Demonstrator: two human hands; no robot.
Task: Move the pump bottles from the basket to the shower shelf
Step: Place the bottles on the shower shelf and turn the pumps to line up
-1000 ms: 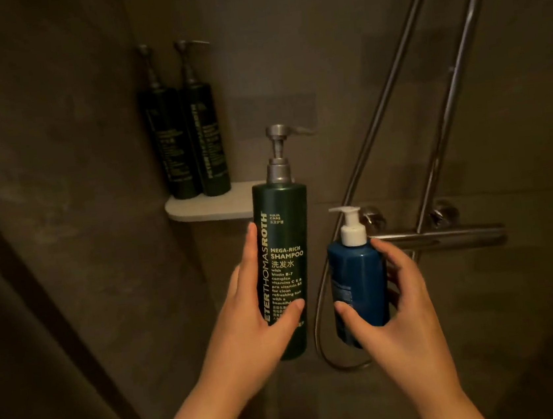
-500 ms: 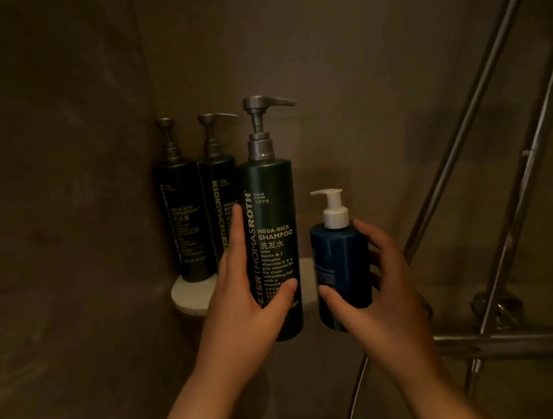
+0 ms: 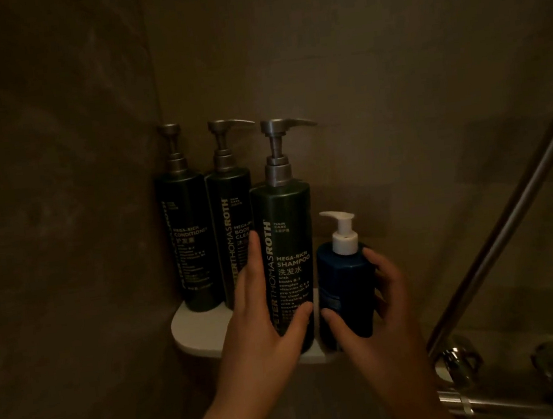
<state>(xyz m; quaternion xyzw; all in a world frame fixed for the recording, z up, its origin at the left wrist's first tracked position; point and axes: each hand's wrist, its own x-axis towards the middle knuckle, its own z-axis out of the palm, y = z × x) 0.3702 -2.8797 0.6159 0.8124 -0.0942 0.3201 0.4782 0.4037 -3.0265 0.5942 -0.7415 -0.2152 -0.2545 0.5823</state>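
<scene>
done: two green bottles (image 3: 213,244) parked far-left on shelf (image 3: 199,328)
left: shampoo bottle (image 3: 287,259) in left hand (image 3: 265,334) grip, blue bottle (image 3: 344,291) in right hand (image 3: 377,322) grip, landing now

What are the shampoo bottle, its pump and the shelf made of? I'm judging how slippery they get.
Shampoo bottle: dark green plastic, probably, soft satin sheen. Pump: brushed metal or metallised plastic, grey and matte. Shelf: white, smooth, possibly stone or ceramic.

— Shelf (image 3: 197,328), centre of frame?
— Conditioner bottle (image 3: 188,250) leftmost, body-wash bottle (image 3: 233,235) beside it, shampoo bottle (image 3: 289,259) in front right, small pump bottle (image 3: 344,291) rightmost.
— Lower right?
— Shower rails (image 3: 509,210), valve (image 3: 464,360).
</scene>
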